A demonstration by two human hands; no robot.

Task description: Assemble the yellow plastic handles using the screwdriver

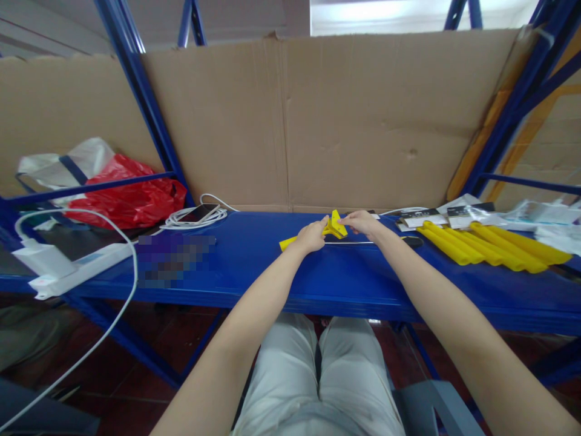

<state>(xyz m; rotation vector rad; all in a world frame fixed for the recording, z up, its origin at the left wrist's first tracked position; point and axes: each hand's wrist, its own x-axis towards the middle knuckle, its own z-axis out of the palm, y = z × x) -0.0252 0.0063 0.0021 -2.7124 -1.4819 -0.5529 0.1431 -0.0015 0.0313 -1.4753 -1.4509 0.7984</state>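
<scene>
Over the blue worktop (236,248), the left hand (311,237) grips the yellow branched piece (336,228), seemingly steadying it for the right hand (364,223), whose fingertips narrow at its edge, their hold unclear; a long-shafted screwdriver (412,241) lies alongside, presumably for ready reach.

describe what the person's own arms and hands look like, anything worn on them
Left hand and right hand are both ungloved. The forearms are bare: no sleeve, watch or bracelet shows. The fingers are too small to rule out rings.
</scene>
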